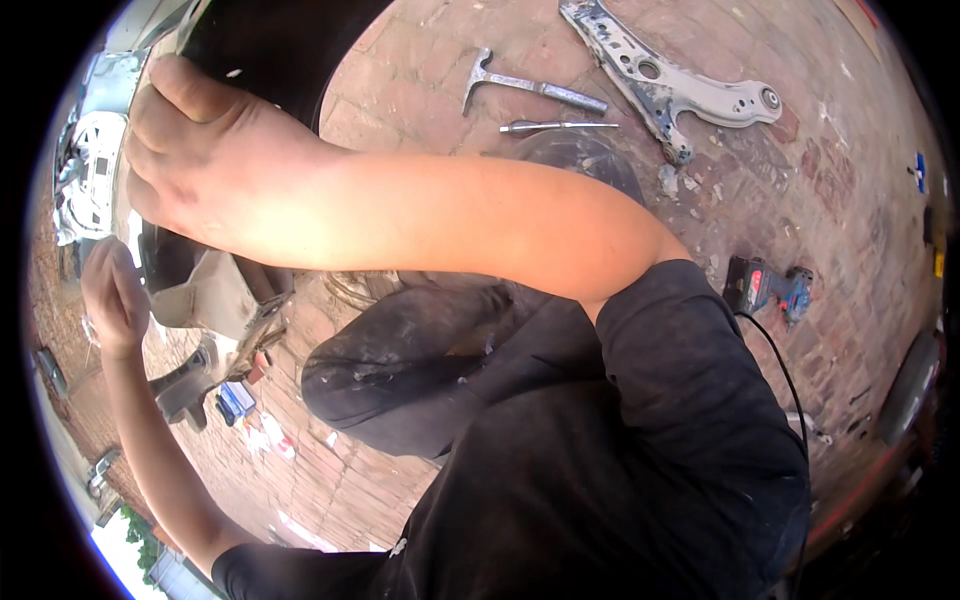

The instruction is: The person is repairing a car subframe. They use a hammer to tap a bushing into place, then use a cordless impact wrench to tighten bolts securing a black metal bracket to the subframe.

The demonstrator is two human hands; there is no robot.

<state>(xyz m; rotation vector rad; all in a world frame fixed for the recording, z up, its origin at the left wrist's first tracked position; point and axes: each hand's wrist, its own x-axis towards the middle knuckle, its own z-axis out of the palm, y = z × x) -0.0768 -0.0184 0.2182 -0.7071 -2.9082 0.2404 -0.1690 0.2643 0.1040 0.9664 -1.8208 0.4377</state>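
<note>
Head view: the right hand (180, 150), fingers curled, is beside a smooth black curved panel (270, 50); the left hand (117, 298), fingers bunched together, is near a grey angular metal part (212, 295); I cannot tell whether either grips anything. A steel hammer (545, 90) lies on reddish brick floor (410, 95)

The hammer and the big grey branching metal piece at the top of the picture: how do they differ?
Size: the hammer is slim and shorter; the metal piece is broader and longer.
Shape: the hammer is a straight handle with a head across one end; the metal piece bends and branches.
Openings: the metal piece has a large round hole and a ringed end; the hammer shows neither.
Both are greyish and lie on the brick paving.
</note>
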